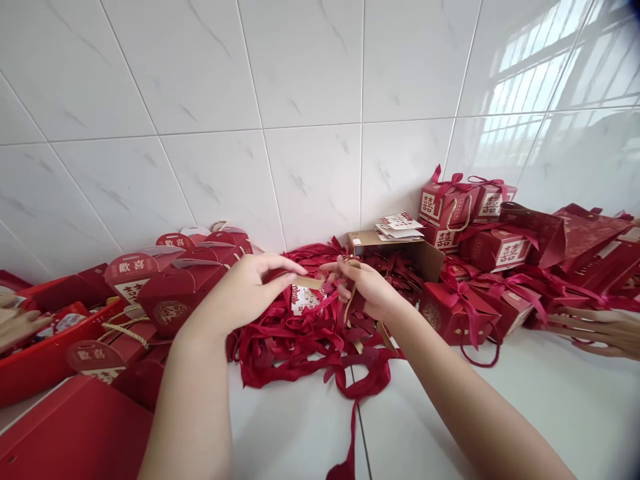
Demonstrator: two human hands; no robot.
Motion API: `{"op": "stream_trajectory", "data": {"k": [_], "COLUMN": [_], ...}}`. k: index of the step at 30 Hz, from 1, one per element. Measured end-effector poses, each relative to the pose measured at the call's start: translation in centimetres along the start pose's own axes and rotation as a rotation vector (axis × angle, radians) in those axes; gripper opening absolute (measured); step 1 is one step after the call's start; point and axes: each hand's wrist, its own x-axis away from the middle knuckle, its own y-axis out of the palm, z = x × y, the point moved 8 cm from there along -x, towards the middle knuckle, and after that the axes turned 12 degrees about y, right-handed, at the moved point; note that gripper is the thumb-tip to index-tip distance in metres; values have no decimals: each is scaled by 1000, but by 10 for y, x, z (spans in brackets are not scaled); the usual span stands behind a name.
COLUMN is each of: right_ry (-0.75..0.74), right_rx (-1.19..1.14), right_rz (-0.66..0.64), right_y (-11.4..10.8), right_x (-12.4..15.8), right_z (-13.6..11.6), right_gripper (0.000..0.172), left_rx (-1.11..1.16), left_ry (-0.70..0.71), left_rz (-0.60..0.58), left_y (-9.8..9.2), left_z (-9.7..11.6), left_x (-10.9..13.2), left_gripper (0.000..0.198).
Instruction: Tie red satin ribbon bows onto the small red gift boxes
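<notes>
My left hand [253, 290] pinches one end of a narrow gold ribbon [309, 283] between thumb and fingers. Close by on the right, my right hand [369, 287] is closed on a gold ribbon too, with loops of it around the fingers and a length hanging below. Whether both hands hold the same strip, I cannot tell. Beneath them spreads a tangled heap of dark red ribbon [285, 340], and one strand trails toward the front edge. A small white and red printed card [304, 300] lies on the heap, partly covered.
Red gift boxes [183, 300] crowd the left, beside a red basket [60, 347] where another person's hand [20, 323] rests. Behind the heap stands an open cardboard box [433, 259] with printed cards [399, 227] on it. Ribboned boxes [460, 310] fill the right, near another person's hand [595, 331].
</notes>
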Motion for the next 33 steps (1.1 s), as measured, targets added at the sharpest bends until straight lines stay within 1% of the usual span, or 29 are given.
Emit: {"op": "stream_trajectory", "data": {"k": [3, 5, 7, 9, 11, 13, 15, 16, 17, 18, 20, 22, 23, 24, 25, 27, 29, 31, 32, 33], "right_ry": [102, 111, 55, 19, 3, -28, -101, -150, -203, -253, -322, -337, -323, -303, -276, -215, -178, -175, -185, -195], "right_rx": [164, 283, 383, 430, 447, 462, 442, 407, 354, 288, 160, 90, 86, 93, 107, 148, 204, 283, 334, 410], "right_rz": [-163, -260, -283, -263, -213, -132, 12, 95, 173, 239, 326, 366, 372, 371, 371, 369, 400, 463, 492, 510], "right_y": [18, 27, 29, 26, 18, 6, -13, -23, -33, -42, -54, -60, -62, -63, -64, -68, -73, -80, -82, -83], "right_x": [6, 11, 13, 13, 13, 17, 27, 35, 45, 55, 75, 88, 92, 93, 93, 88, 83, 78, 76, 74], "right_z": [9, 13, 10, 7, 0, -12, -33, -45, -57, -67, -80, -83, -81, -78, -73, -63, -56, -54, -55, -55], "right_gripper": [43, 49, 49, 45, 41, 35, 27, 23, 20, 18, 15, 15, 15, 15, 15, 17, 20, 25, 27, 26], "left_rx": [203, 277, 360, 435, 533, 641, 678, 637, 549, 434, 211, 106, 100, 106, 107, 110, 117, 125, 118, 102], "left_ry": [64, 59, 18, -10, 13, 71, 103, 104, 93, 72, 23, -13, -22, -24, -21, -4, 18, 41, 52, 63], "left_rz": [-75, -88, -77, -63, -67, -71, -50, -48, -80, -148, -335, -484, -517, -524, -516, -442, -327, -215, -189, -196], "left_y": [29, 44, 53, 58, 60, 59, 58, 60, 65, 75, 100, 123, 130, 134, 135, 129, 118, 112, 114, 122], "left_z": [15, 16, 11, 6, 6, 8, 4, -1, -7, -15, -32, -48, -53, -57, -60, -60, -53, -40, -33, -26], "left_x": [-9, -15, -18, -20, -22, -24, -27, -28, -29, -29, -27, -24, -23, -24, -25, -30, -36, -40, -40, -39], "left_gripper": [21, 20, 23, 25, 27, 33, 44, 48, 50, 49, 41, 24, 14, 6, 4, 10, 22, 31, 34, 34]}}
